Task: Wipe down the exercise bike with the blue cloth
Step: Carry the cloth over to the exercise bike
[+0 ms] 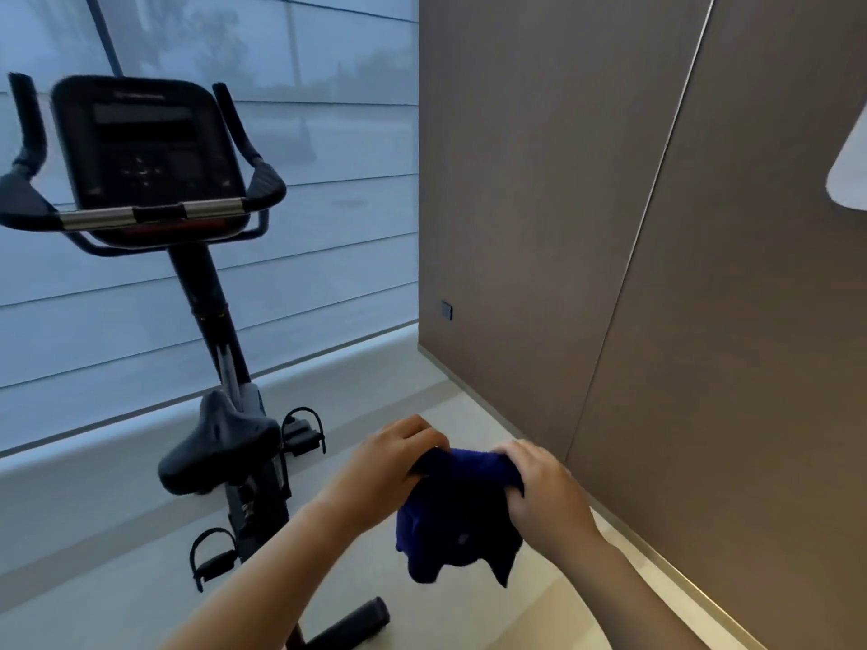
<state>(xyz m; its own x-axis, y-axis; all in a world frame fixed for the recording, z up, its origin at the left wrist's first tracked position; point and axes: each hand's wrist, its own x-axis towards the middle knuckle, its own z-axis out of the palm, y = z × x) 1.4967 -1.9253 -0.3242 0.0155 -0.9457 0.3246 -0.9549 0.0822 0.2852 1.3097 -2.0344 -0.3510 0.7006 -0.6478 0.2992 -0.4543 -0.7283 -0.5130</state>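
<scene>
A black exercise bike (206, 302) stands at the left, with its console (145, 152) and handlebars up high and its saddle (218, 443) lower down. The blue cloth (457, 518) hangs bunched in the air to the right of the saddle, clear of the bike. My left hand (389, 457) grips the cloth's top left edge. My right hand (546, 490) grips its top right edge. Both hands are closed on the fabric, and the cloth's lower part droops between them.
A window with a translucent blind (305, 204) runs behind the bike. A brown panelled wall (610, 227) closes the right side. The bike's rear foot bar (349, 623) lies on the pale floor (122, 579) near my arms. Pedals with straps (302, 429) stick out sideways.
</scene>
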